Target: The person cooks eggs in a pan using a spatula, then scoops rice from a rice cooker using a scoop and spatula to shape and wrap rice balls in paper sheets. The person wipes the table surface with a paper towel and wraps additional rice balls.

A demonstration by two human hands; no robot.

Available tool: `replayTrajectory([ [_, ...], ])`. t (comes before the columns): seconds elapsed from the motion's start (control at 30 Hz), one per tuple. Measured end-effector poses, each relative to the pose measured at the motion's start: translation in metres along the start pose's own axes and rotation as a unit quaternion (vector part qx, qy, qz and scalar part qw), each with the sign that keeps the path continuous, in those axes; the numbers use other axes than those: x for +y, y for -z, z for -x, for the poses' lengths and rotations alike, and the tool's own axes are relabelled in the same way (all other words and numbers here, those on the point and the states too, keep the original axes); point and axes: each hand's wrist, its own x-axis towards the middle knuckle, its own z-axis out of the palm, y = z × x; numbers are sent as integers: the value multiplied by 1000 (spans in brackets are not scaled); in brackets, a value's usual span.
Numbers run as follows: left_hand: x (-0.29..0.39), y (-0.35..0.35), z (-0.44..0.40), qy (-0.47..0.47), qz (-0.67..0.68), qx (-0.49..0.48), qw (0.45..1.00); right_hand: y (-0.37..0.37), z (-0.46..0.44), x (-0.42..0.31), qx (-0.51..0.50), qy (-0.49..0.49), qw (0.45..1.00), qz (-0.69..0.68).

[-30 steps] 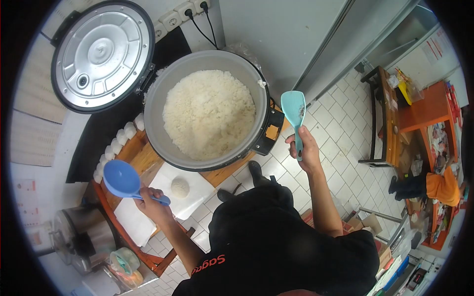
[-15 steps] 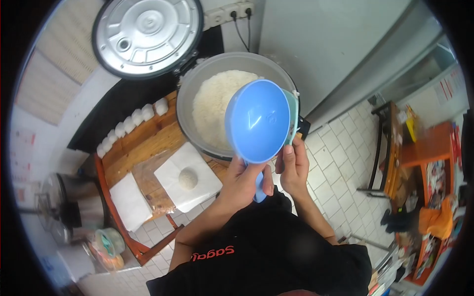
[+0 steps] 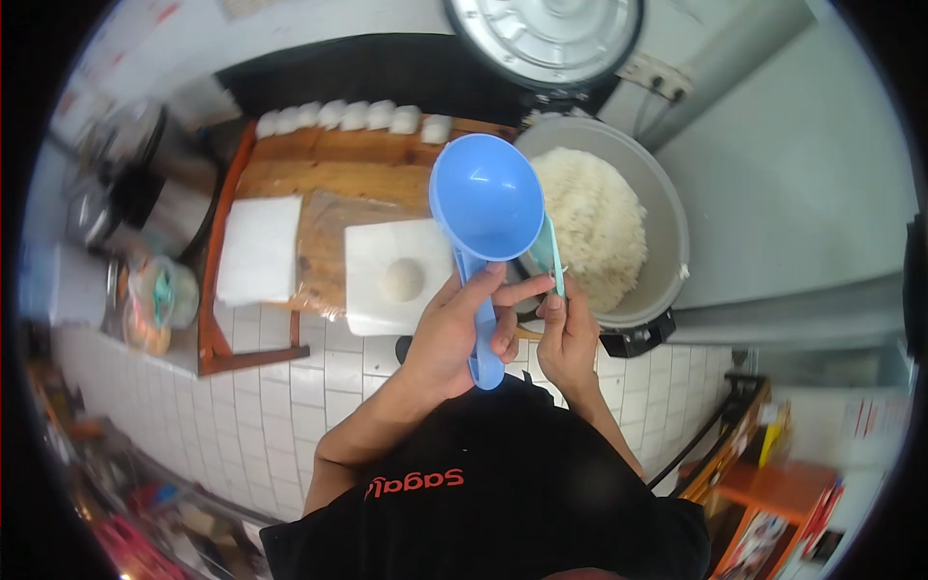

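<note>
My left hand (image 3: 452,333) is closed around the handle of a blue plastic scoop (image 3: 486,198), its hollow bowl facing up with no rice visible inside. A light green rice paddle (image 3: 554,253) is pinched in my right hand (image 3: 570,343), close beside the scoop and partly hidden behind it. Both tools are above the gap between the table and a large rice cooker (image 3: 674,227) holding a heap of white rice (image 3: 594,227). Left of the scoop, a round mound of rice (image 3: 403,279) lies on a white paper sheet (image 3: 372,314).
Several white wrapped pieces (image 3: 356,115) line the back of the wooden table (image 3: 300,174). A paper stack (image 3: 258,251) and clear plastic sheet (image 3: 329,227) lie on it. The cooker's open lid (image 3: 546,34) stands behind; a grey upright panel (image 3: 783,193) is at right.
My view has swung left, toward the table. The scoop and paddle have shifted from over the rice to the cooker's left edge, both still held.
</note>
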Motion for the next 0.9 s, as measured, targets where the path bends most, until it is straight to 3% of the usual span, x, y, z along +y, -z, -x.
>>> replayTrajectory([
  [0.23,16,49,55,-113,145,103,977,-48,-16,-32,-189,38,979,-67],
  [0.37,9,80,92,-198,229,152,941,-82,-17,-54,-264,162,948,-79],
  [0.53,-2,100,139,-302,304,193,883,-124,-4,-76,-353,234,900,-104],
  [0.8,-28,133,185,-411,352,194,818,-175,23,-88,-403,338,835,-162],
  [0.9,-35,147,186,-422,381,172,804,-178,27,-90,-460,282,826,-163],
])
